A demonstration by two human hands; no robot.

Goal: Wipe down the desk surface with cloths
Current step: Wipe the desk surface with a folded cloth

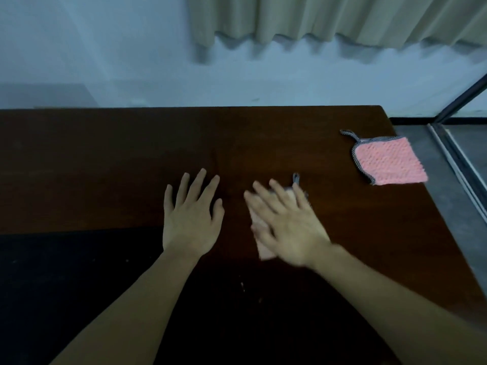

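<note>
A dark brown wooden desk fills the lower view. My right hand lies flat, fingers spread, pressing a pale pink cloth onto the desk near its middle. The hand is blurred and covers most of that cloth; a grey loop sticks out beyond the fingertips. My left hand rests flat on the bare desk just left of it, fingers straight and spread, holding nothing. A second pink cloth with grey edging and a grey loop lies flat at the desk's right edge, far from both hands.
Behind the desk's far edge stands a pale wall with a beige curtain hanging above. To the right the desk ends beside a grey floor and a dark metal frame.
</note>
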